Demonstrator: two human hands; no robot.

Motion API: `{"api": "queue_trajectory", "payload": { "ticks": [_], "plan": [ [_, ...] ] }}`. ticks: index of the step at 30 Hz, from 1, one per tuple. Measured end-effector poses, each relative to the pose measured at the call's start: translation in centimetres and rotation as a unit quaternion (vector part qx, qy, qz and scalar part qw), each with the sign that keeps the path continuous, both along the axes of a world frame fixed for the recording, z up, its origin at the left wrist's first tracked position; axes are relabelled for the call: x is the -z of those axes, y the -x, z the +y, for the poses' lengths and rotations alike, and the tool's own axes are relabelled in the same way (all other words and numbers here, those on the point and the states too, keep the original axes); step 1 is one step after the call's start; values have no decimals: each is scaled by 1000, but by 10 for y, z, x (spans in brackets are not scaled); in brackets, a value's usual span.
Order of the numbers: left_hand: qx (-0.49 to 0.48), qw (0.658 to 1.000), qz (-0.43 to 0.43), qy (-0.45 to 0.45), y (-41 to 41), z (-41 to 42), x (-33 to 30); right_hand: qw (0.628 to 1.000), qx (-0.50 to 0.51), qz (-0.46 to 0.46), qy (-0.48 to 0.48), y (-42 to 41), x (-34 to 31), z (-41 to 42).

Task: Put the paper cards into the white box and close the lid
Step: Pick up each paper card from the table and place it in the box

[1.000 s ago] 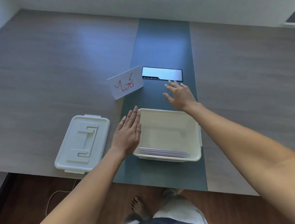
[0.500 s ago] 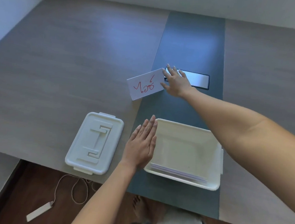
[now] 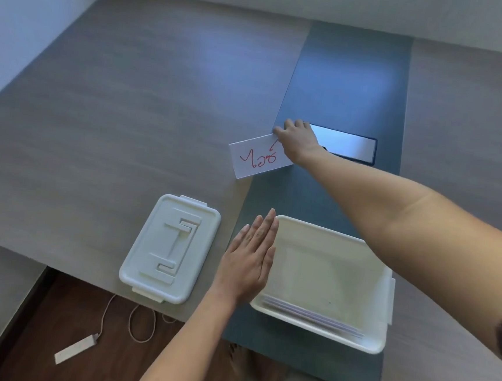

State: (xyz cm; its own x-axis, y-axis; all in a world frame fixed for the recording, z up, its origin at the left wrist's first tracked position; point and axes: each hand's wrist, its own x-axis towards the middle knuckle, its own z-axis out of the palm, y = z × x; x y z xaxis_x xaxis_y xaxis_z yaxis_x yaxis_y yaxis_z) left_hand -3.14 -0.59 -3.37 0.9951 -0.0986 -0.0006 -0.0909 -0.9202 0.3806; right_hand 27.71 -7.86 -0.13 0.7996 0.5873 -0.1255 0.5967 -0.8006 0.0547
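The right hand [image 3: 298,141] reaches far across the table and lies on the right end of a paper card [image 3: 257,160], fingers curled over the card's far right corner; whether they pinch the card or only press on it cannot be told. The card is white with red handwriting and lies flat, its long axis running left to right with the right end a little farther away. It straddles the edge between the grey wood-grain table [image 3: 113,117] and the dark blue strip [image 3: 344,86] that runs down the table's middle. Just right of the hand a glossy rectangular panel [image 3: 346,144] is set into the strip.

The left hand [image 3: 251,258] is flat and open, fingers together and pointing away, pressed against the left wall of the white box [image 3: 380,329]. The box stands open at the near edge of the table on the blue strip, with more cards [image 3: 311,315] leaning along its near wall. Its lid [image 3: 170,248] lies flat on the table to the left, just beside the left hand, long axis running near to far.

Below the table edge is a brown wooden floor with a white cable [image 3: 138,323] and a power strip [image 3: 76,348]. A pale wall rises at the far side.
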Motion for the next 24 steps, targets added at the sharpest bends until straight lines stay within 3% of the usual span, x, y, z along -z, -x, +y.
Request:
{"api": "queue_trajectory", "payload": {
  "ticks": [6, 15, 24],
  "plan": [
    [-1, 1000, -7, -8, 0, 0, 0, 999, 5, 27, -38, 10, -20, -11],
    [6, 1000, -8, -20, -1, 1, 2, 975, 144, 120, -123, 31, -36, -61],
    [23, 1000, -13, -17, -1, 1, 2, 953, 191, 44, -230, 73, -73, -121]
  ]
}}
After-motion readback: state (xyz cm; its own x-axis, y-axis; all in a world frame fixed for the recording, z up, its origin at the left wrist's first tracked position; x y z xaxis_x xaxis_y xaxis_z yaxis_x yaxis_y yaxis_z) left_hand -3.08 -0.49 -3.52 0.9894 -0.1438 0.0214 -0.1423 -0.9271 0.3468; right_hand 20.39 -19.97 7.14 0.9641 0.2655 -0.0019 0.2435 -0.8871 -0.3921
